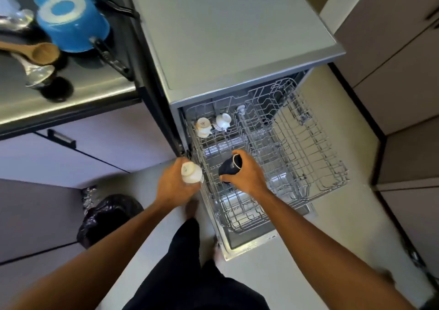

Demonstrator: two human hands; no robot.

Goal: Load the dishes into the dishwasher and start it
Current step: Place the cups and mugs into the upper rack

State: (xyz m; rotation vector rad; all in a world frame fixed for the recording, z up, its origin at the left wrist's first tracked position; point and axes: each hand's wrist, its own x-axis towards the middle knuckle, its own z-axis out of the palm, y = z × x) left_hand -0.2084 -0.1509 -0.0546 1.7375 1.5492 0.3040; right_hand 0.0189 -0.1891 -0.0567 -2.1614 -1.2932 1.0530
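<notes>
The dishwasher stands open with its upper wire rack pulled out. Two white cups sit upside down at the rack's back left. My right hand grips a dark cup over the rack's left side. My left hand holds a white cup upside down, just left of the rack's edge. Below the rack, the lower rack and the open door show.
On the counter at upper left lie two blue pots, a wooden spoon, metal spoons and a dark round thing. A black bin bag sits on the floor at left. Cabinets stand at right.
</notes>
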